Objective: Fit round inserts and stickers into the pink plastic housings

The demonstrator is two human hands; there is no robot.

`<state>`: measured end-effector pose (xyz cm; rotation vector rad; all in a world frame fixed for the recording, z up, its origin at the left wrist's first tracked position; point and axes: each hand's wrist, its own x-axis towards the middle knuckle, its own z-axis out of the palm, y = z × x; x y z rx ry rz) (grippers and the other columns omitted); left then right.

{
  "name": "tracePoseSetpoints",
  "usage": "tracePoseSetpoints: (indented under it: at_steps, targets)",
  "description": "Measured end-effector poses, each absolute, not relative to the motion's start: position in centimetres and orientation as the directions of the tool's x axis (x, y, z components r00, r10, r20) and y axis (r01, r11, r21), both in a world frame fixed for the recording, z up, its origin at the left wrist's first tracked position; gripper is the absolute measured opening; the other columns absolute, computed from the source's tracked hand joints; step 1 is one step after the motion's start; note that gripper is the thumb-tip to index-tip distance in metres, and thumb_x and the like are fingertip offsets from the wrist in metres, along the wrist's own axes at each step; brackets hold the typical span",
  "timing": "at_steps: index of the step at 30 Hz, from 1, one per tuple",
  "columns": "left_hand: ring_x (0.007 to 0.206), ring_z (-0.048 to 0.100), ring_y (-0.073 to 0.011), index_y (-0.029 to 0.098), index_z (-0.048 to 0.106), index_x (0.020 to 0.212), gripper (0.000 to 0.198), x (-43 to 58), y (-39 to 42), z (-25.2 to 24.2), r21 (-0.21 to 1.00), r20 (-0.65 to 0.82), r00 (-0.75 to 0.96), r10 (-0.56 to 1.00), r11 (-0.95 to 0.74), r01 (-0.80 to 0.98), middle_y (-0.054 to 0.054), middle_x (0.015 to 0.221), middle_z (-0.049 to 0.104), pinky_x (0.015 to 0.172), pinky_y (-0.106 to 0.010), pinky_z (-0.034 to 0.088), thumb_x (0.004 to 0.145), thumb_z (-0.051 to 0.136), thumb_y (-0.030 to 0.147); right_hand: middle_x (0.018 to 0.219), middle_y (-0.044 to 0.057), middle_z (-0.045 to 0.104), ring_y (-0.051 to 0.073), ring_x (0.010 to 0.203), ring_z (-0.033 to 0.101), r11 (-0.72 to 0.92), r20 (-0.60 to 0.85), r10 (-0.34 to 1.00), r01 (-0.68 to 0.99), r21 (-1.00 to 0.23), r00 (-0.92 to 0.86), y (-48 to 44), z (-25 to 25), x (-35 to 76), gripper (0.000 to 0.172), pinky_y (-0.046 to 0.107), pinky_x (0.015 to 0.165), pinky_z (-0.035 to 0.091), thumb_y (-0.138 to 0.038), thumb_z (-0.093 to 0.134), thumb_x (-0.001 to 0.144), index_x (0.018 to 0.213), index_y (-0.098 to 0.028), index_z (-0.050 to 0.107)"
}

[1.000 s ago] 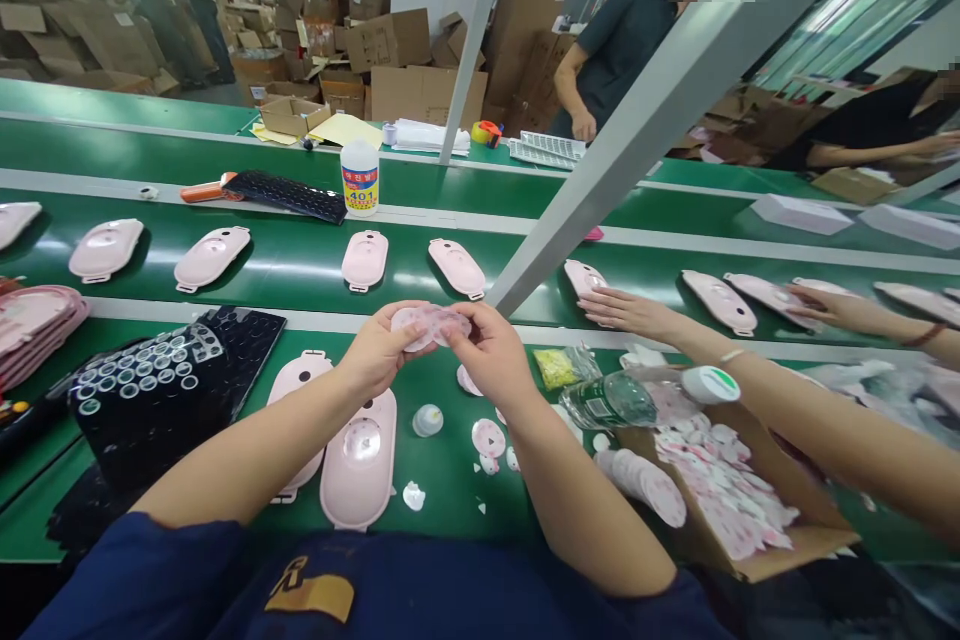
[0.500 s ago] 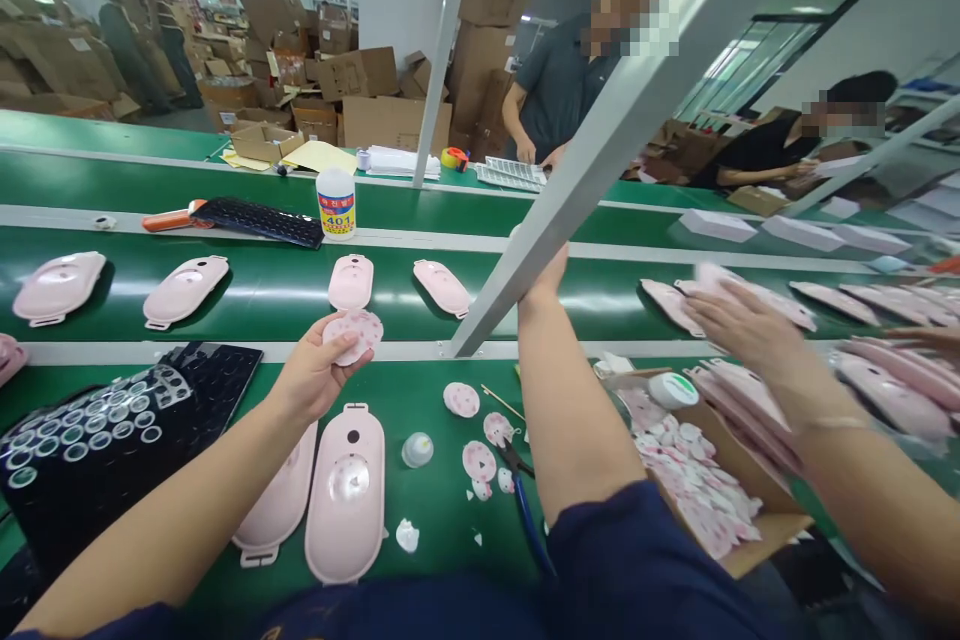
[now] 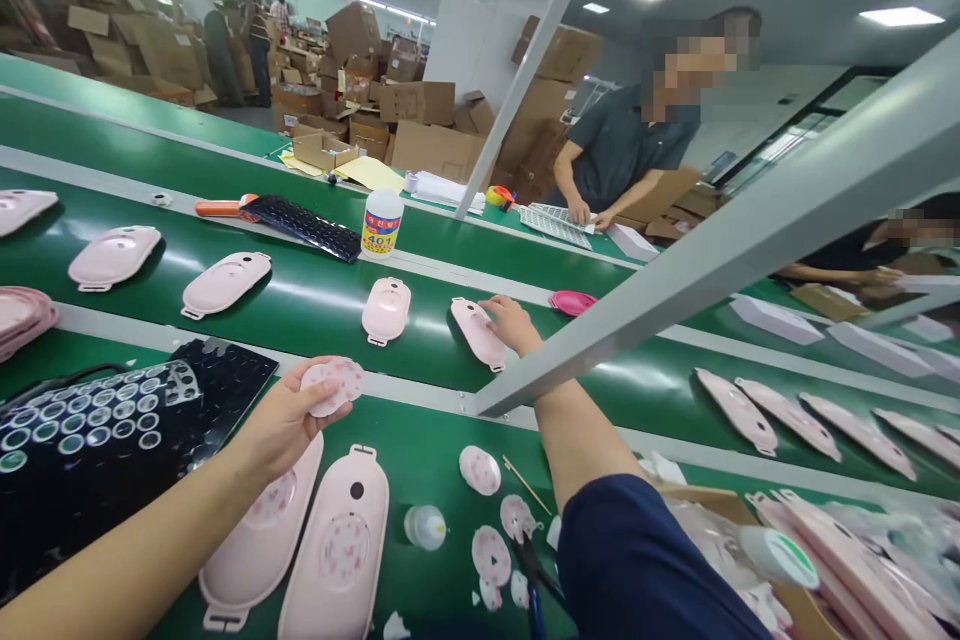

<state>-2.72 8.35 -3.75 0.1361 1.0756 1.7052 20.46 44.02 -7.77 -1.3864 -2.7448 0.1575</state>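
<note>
My left hand pinches a round, pale pink disc with darker pink marks between thumb and fingers. Out over the green belt, my right hand has its fingers closed at the upper right edge of an oblong pink plastic panel. That panel still lies on the belt. Below my left hand lie two larger pink panels, one with a dark round hole and a patterned circle. Several loose discs lie beside a small clear bottle, a thin stick and blue-handled pliers.
A slanted grey metal post crosses above my right forearm. A white bottle labelled 401 stands on the rail. More pink panels lie along the belt. At right is a cardboard box. A person works across the line.
My right hand has come from behind the post leftward to the pink panel. Another person's arm at the right has left view. The view has tilted; my left hand keeps the disc.
</note>
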Motion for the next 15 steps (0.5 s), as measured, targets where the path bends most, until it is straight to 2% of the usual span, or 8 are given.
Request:
tracePoseSetpoints:
  at_steps: [2, 6, 11, 15]
  targets:
    - [0.078, 0.072, -0.0183, 0.017, 0.076, 0.088, 0.032, -3.0, 8.4, -3.9, 0.710, -0.401, -0.433, 0.807, -0.025, -0.704, -0.007, 0.091, 0.076, 0.063, -0.024, 0.063, 0.060, 0.090, 0.010, 0.140, 0.011, 0.054, 0.027, 0.124, 0.055, 0.579, 0.026, 0.815, 0.809, -0.101, -0.579, 44.3, -8.4, 20.8, 0.037, 0.051, 0.103, 0.048, -0.033, 0.060, 0.096, 0.131, -0.020, 0.057]
    - [0.080, 0.072, -0.0182, 0.017, 0.075, 0.090, 0.032, -3.3, 9.2, -4.1, 0.735, -0.399, -0.446, 0.801, -0.011, -0.678, -0.008, 0.095, 0.076, 0.064, -0.023, 0.063, 0.062, 0.089, 0.010, 0.125, 0.009, 0.063, 0.022, 0.110, 0.063, 0.585, -0.059, 0.803, 0.803, -0.112, -0.593, 44.3, -9.1, 21.8, 0.028, 0.045, 0.096, 0.053, -0.034, 0.060, 0.097, 0.119, -0.017, 0.063]
    - [0.079, 0.072, -0.0176, 0.016, 0.075, 0.092, 0.026, -3.0, 11.0, -3.9, 0.749, -0.408, -0.403, 0.819, 0.048, -0.661, -0.008, 0.095, 0.076, 0.064, -0.024, 0.063, 0.070, 0.080, 0.004, 0.133, 0.009, 0.060, 0.024, 0.121, 0.057, 0.581, -0.065, 0.806, 0.807, -0.106, -0.589, 43.4, -9.1, 22.6, 0.028, 0.050, 0.105, 0.046, -0.035, 0.060, 0.097, 0.119, -0.019, 0.064]
    - [0.078, 0.073, -0.0177, 0.015, 0.074, 0.093, 0.023, -2.6, 11.7, -4.1, 0.751, -0.408, -0.362, 0.838, 0.082, -0.656, -0.009, 0.093, 0.076, 0.064, -0.024, 0.063, 0.073, 0.076, 0.004, 0.130, 0.009, 0.062, 0.025, 0.122, 0.057, 0.545, -0.018, 0.835, 0.830, -0.119, -0.550, 42.2, -8.7, 22.6, 0.027, 0.051, 0.106, 0.045, -0.035, 0.061, 0.096, 0.116, -0.017, 0.065]
